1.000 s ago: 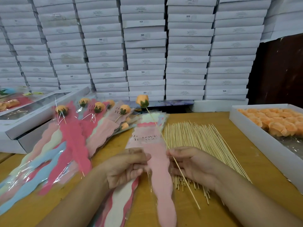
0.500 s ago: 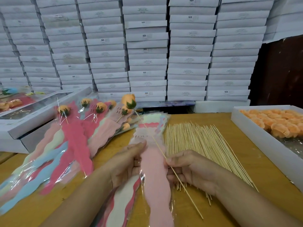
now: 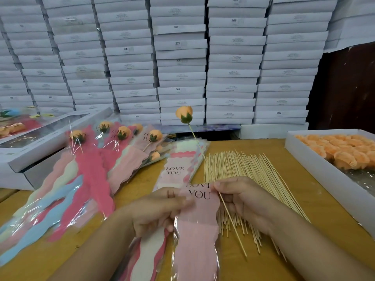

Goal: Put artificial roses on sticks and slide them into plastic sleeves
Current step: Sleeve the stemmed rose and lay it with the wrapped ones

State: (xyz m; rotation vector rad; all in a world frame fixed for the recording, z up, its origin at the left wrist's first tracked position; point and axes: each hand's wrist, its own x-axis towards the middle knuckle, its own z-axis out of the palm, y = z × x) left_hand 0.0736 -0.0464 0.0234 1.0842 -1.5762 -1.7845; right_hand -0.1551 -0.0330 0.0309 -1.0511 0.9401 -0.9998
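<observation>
Stacked white boxes behind wooden table.

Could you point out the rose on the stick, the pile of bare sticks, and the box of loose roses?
rose [image 3: 184, 114], head view, on its orange petals.
pile of sticks [image 3: 243, 169], head view, middle of the pile.
box of roses [image 3: 316, 165], head view, its white near wall.

- Two hands: left hand, right hand.
- One rose on a stick held up.
- About six sleeved roses lying left.
- Sticks and loose roses: too many to count.
- White boxes: dozens, stacked.
</observation>
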